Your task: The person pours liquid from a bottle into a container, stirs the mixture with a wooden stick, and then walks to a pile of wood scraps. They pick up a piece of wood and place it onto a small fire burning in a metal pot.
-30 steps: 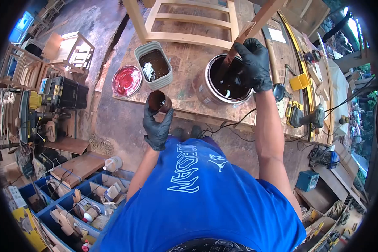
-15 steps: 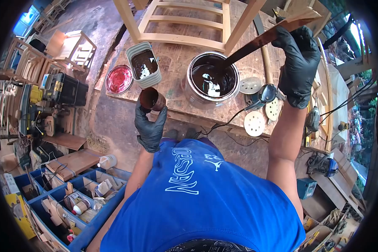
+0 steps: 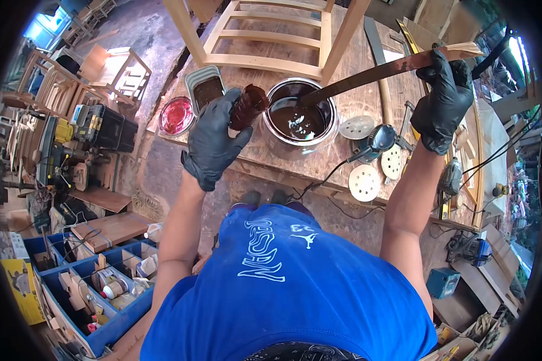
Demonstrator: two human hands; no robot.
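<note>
Two gloved hands flank the paint can (image 3: 299, 117) — left hand (image 3: 214, 141) grips a small cup (image 3: 247, 106) tilted beside its rim, right hand (image 3: 442, 99) clasps the stir stick (image 3: 367, 74) dipped inside.

Both hands in black gloves: left hand (image 3: 212, 139), right hand (image 3: 442, 99). Cup (image 3: 247, 106) stained dark red-brown. Stir stick (image 3: 367, 73) dark brown where coated, pale bare wood at the top end. Silver can (image 3: 299, 114), near-black stain inside. Red lid (image 3: 176, 115). Chair frame (image 3: 271, 36) pale unfinished wood. Shirt (image 3: 295, 289) blue, white lettering.
</note>
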